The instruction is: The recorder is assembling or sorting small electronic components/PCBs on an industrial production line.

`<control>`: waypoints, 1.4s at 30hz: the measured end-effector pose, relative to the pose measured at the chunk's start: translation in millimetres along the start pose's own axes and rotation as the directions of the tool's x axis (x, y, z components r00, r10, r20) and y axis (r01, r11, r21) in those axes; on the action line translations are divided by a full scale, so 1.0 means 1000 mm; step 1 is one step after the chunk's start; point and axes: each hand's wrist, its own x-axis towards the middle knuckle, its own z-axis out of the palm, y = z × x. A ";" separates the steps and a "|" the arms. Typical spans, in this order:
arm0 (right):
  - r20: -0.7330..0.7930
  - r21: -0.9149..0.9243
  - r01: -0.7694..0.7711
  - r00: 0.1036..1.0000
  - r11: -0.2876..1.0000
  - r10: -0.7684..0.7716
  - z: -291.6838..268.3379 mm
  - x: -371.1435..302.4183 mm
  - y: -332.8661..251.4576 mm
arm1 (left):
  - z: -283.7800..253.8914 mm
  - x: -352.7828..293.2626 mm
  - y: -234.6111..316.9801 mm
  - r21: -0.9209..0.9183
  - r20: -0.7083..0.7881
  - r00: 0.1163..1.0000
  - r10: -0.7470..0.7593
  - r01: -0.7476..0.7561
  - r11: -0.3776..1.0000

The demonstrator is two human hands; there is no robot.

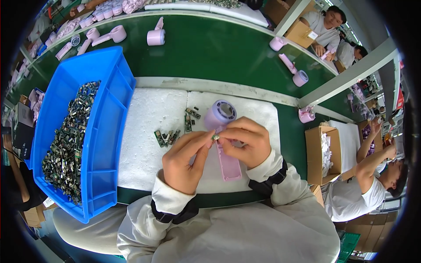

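Observation:
A small green circuit board (pixel 215 137) is pinched between the fingertips of both hands. My left hand (pixel 186 158) holds it from the left and my right hand (pixel 247 142) from the right, each with closed fingers. Behind and beneath them lies a lilac housing shaped like a hair dryer, its round head (pixel 215 116) facing up at the back. Its open handle (pixel 230 166) reaches toward me, and my fingers hide part of it. Several loose circuit boards (pixel 166 138) lie on the white foam mat (pixel 147 114) left of the housing.
A deep blue bin (pixel 103 144) full of small circuit boards stands on the left. Beyond a metal rail, a green conveyor belt (pixel 210 52) carries lilac housings (pixel 155 37). A cardboard box (pixel 313 155) with white pieces stands on the right. Other people work at right.

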 end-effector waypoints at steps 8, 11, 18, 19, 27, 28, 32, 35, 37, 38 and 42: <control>0.010 -0.021 -0.001 1.000 1.000 0.001 0.004 -0.005 -0.009 | -0.007 -0.003 0.005 0.114 0.027 0.995 0.098 -0.100 0.988; 0.013 -0.010 -0.062 0.998 0.998 0.062 0.005 -0.007 -0.014 | -0.005 -0.007 0.004 0.121 -0.010 0.992 0.123 -0.120 0.985; 0.003 0.048 -0.157 0.988 0.986 0.157 0.006 -0.006 -0.016 | 0.006 -0.011 -0.002 0.173 -0.094 0.979 0.180 -0.162 0.972; 0.008 0.043 -0.149 0.989 0.988 0.149 0.007 -0.007 -0.016 | 0.007 -0.013 -0.001 0.170 -0.104 0.978 0.182 -0.163 0.972; -0.043 0.121 -0.244 0.967 0.962 0.251 0.011 -0.011 -0.020 | 0.016 -0.019 0.009 0.280 -0.098 0.981 0.170 -0.137 0.950; -0.041 0.126 -0.253 0.965 0.959 0.260 0.012 -0.011 -0.020 | 0.015 -0.019 0.009 0.289 -0.089 0.981 0.171 -0.139 0.947; -0.038 0.129 -0.258 0.964 0.957 0.265 0.010 -0.007 -0.019 | 0.016 -0.014 0.008 0.353 -0.072 0.978 0.197 -0.160 0.922; 0.006 0.116 -0.251 0.968 0.961 0.252 0.012 -0.011 -0.023 | 0.021 -0.022 0.006 0.435 -0.097 0.974 0.204 -0.142 0.889; -0.010 0.116 -0.274 0.961 0.955 0.277 0.014 -0.009 -0.023 | 0.020 -0.022 -0.001 0.431 -0.065 0.960 0.273 -0.219 0.875; -0.012 0.114 -0.285 0.957 0.952 0.288 0.016 -0.009 -0.023 | 0.018 -0.023 -0.003 0.428 -0.055 0.951 0.304 -0.252 0.868; -0.010 0.189 -0.232 0.971 0.954 0.238 0.006 -0.015 -0.007 | 0.013 -0.017 0.000 0.312 -0.035 0.979 0.202 -0.181 0.933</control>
